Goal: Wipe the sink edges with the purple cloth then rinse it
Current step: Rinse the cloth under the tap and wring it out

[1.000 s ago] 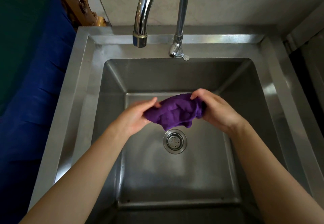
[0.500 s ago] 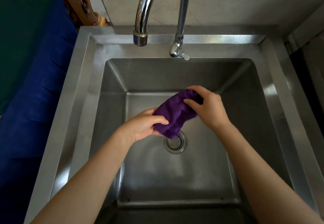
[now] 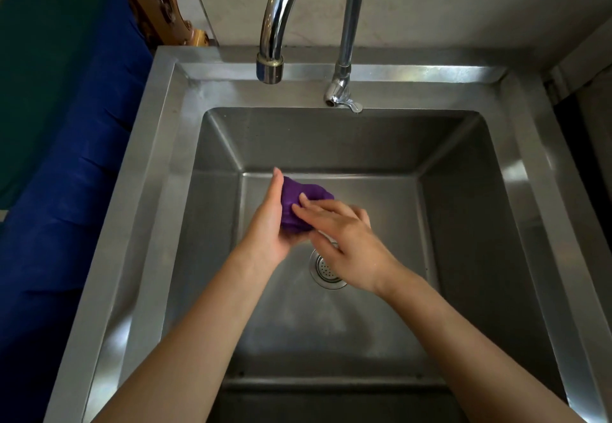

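Note:
The purple cloth (image 3: 299, 202) is bunched into a small wad over the middle of the steel sink (image 3: 159, 164). My left hand (image 3: 270, 224) cups it from the left and below, palm turned right, fingers straight. My right hand (image 3: 344, 240) lies over the cloth from the right, fingers pressing it into the left palm. Both hands hover above the basin floor, just behind the drain strainer (image 3: 326, 268), which the right hand partly covers. The tap spout (image 3: 270, 68) hangs above the back rim with no water visible.
The tap's lever handle (image 3: 344, 99) sits at the back rim, right of the spout. A blue cloth-covered surface (image 3: 66, 190) borders the sink on the left, with carved wood (image 3: 155, 2) behind it. A dark gap runs along the right side.
The cloth was stretched between both hands, then gathered. Now it is squeezed into a wad in my left palm, and both hands have shifted left.

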`<state>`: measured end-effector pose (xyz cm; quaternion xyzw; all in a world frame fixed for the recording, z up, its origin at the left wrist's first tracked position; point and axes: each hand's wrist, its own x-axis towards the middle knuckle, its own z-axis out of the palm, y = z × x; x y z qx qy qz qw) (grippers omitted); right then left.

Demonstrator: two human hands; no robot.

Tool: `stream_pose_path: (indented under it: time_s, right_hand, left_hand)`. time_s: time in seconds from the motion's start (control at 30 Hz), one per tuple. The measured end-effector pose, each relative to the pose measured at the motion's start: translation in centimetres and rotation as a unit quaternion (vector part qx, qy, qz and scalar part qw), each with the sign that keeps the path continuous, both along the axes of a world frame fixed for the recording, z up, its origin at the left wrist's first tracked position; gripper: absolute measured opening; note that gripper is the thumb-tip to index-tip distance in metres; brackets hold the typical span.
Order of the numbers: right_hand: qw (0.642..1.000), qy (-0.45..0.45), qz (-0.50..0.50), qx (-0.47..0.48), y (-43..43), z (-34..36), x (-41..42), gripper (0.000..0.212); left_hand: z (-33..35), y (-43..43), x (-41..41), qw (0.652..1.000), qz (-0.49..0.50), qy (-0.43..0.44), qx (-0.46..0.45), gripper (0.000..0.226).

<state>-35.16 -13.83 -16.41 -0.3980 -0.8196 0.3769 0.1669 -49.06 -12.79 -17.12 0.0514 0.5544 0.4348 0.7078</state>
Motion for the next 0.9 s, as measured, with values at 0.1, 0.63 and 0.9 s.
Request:
stream_pose_path:
  time_s: [0.1,0.63,0.9]
  right_hand:
    - [0.989,0.081,-0.120,-0.022,1.6,0.5,0.5,0.041]
    - [0.988,0.068,-0.141,0.017,1.9,0.2,-2.1,0.048]
    - [0.986,0.038,-0.127,0.100,3.8,0.7,-2.2,0.057]
  left_hand:
    - [-0.5,0.2,0.6,0.993,0.009,0.111,-0.023,0.057]
    - [-0.3,1.1,2.7,0.975,0.106,0.188,-0.042,0.045]
    - [0.9,2.4,1.9,0.946,-0.011,0.322,-0.014,0.043]
